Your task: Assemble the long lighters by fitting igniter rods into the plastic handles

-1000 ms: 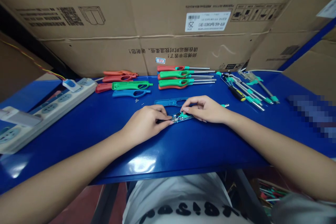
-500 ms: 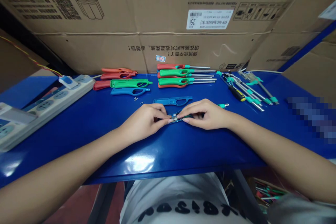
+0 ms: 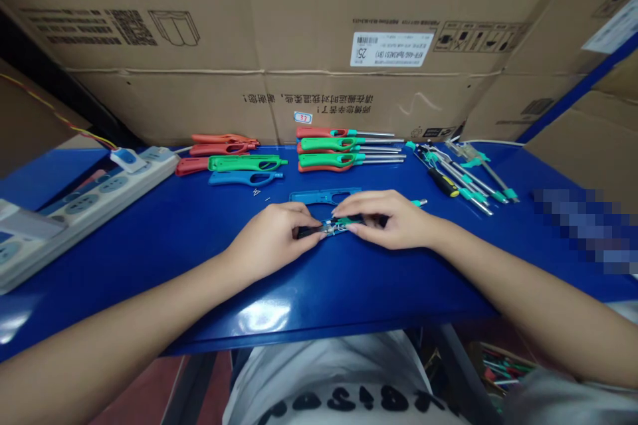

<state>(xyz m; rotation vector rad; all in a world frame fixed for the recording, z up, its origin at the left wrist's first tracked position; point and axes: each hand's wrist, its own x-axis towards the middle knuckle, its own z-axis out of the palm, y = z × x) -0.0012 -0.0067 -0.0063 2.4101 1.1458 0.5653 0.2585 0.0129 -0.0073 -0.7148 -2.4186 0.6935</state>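
Note:
Between my two hands lies a partly assembled gas lighter (image 3: 337,226), a blue half shell with small metal and green parts showing in it. My left hand (image 3: 279,231) pinches its left end, thumb in front and fingers behind. My right hand (image 3: 391,218) grips the other end, fingers curled over it; a metal tip with a green collar (image 3: 419,203) sticks out beyond that hand. Much of the lighter is covered by my fingers. Just behind it rests a loose blue shell half (image 3: 326,196).
Red, green and blue shell halves (image 3: 244,163) lie at the back left, beside a white power strip (image 3: 100,196). Several lighters with metal tubes (image 3: 329,161) are stacked at the back middle. A screwdriver (image 3: 443,182) lies by loose tubes (image 3: 473,186). Cardboard (image 3: 309,80) stands behind.
My left fingers have shifted slightly on the lighter, and my right fingertips have lifted a little, showing more of its inner parts. The camera view has tilted slightly upward.

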